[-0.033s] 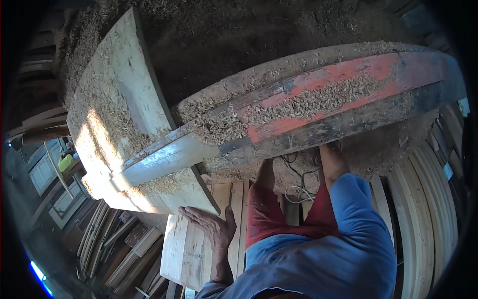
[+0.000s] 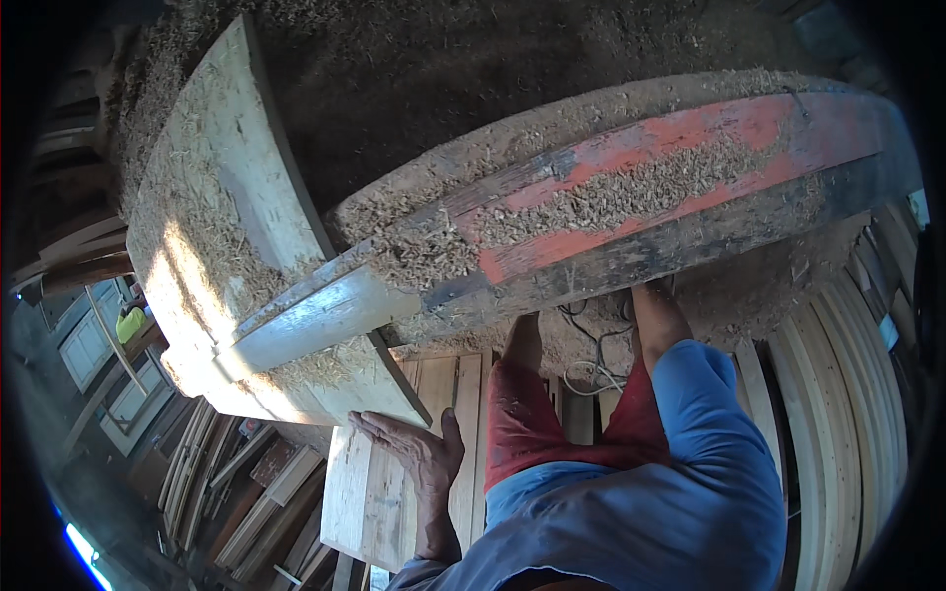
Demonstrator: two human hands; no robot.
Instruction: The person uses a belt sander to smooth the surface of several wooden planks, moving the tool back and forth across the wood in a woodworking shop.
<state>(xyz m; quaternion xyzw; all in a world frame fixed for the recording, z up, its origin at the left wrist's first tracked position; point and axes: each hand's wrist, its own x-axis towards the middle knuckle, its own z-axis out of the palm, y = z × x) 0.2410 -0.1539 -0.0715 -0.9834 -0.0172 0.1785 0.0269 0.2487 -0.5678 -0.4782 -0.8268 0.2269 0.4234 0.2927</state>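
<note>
My left hand (image 2: 419,453) lies against the near edge of a broad pale wooden board (image 2: 286,197), fingers stretched out and thumb apart. The board rests crosswise beneath a long beam. That beam carries a pale, shiny wooden end (image 2: 325,313) at the left and a worn red-painted face (image 2: 532,251) further right, both strewn with wood shavings (image 2: 611,202). My right forearm (image 2: 658,313), out of a blue sleeve, reaches to the beam's near side. The beam hides my right hand there, so its hold cannot be seen. Sunlight brightens the board's left end.
Pale planks (image 2: 370,492) lie below my left hand. Stacked curved boards (image 2: 838,414) line the right side, and loose timber offcuts (image 2: 266,512) pile up at lower left. A dark cable (image 2: 596,355) runs on the dusty ground between my legs. Shavings cover the far ground.
The pale board and the beam sit slightly further left in the picture. My left hand has shifted a little left along with the board's edge.
</note>
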